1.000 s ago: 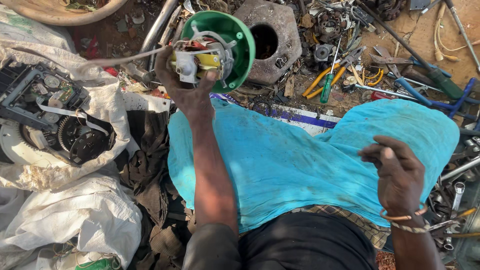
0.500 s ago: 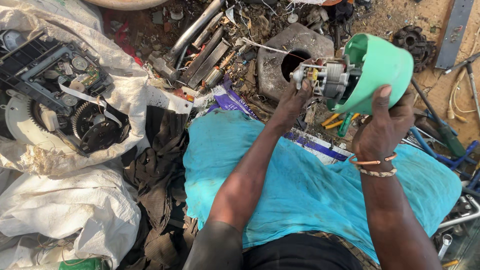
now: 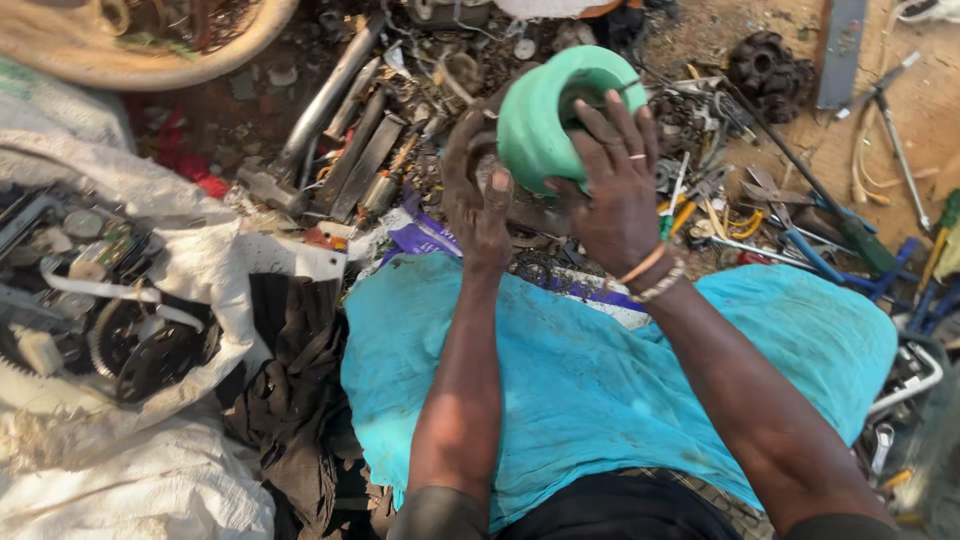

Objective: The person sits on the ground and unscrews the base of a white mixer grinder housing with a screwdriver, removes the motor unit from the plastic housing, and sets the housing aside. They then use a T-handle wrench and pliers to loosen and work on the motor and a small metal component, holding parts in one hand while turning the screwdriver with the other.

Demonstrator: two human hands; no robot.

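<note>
A turquoise cloth (image 3: 600, 380) covers the person's lap, with white sacks (image 3: 120, 420) to the left and scrap metal and tools (image 3: 800, 240) strewn beyond. Above the cloth, both hands hold a green housing (image 3: 545, 120) between them. The right hand (image 3: 610, 190) grips its right side, fingers spread over the rim; the left hand (image 3: 478, 195) clasps its lower left.

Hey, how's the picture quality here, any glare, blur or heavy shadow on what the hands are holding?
Head view: hard sunlight, no real glare. The green housing is sharp and evenly lit; the left hand is shaded, the right hand brighter. The white sacks look washed out; frame edges curve slightly.
</note>
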